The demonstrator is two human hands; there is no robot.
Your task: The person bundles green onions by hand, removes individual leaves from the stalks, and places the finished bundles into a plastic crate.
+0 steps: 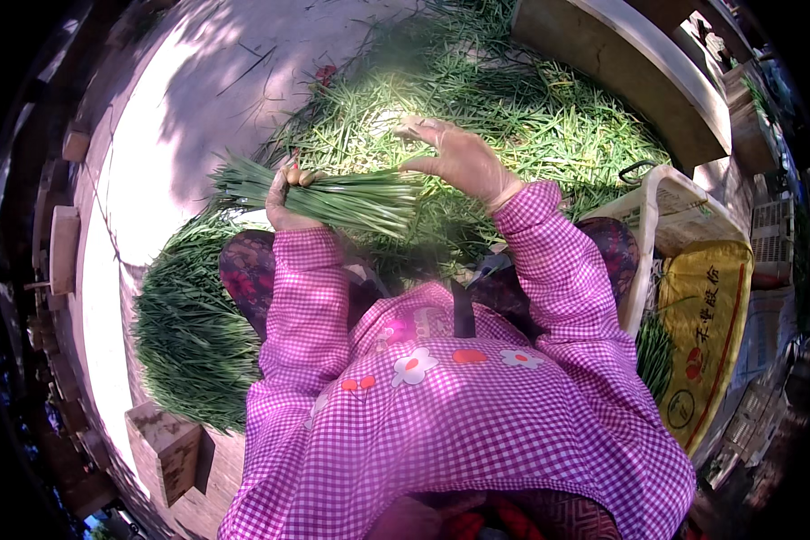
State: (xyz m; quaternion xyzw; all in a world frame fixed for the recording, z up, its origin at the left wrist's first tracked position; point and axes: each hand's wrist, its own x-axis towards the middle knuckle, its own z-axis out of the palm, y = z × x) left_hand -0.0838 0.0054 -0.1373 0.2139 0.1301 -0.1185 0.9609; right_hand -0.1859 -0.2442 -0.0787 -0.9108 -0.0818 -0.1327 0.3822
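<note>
A bundle of green garlic chives [361, 201] lies across my left hand [291, 201], whose fingers curl around its middle. The pale cut ends point right and the leafy tips point left. My right hand [462, 158], in a thin translucent glove, is raised just beyond the pale ends. Its fingers are apart, and nothing shows between them. Under and beyond both hands spreads a loose heap of cut chive leaves [547, 135], partly in bright sun. Beside my left knee lies a large, neatly laid pile of chives [196, 331].
At my right stands a white plastic crate [648, 223] with a yellow printed sack [705, 331] and some chives inside. A long slab-like block [628, 74] borders the heap at upper right. A short block [165, 449] stands at lower left. Pale concrete ground [243, 88] stretches to the upper left.
</note>
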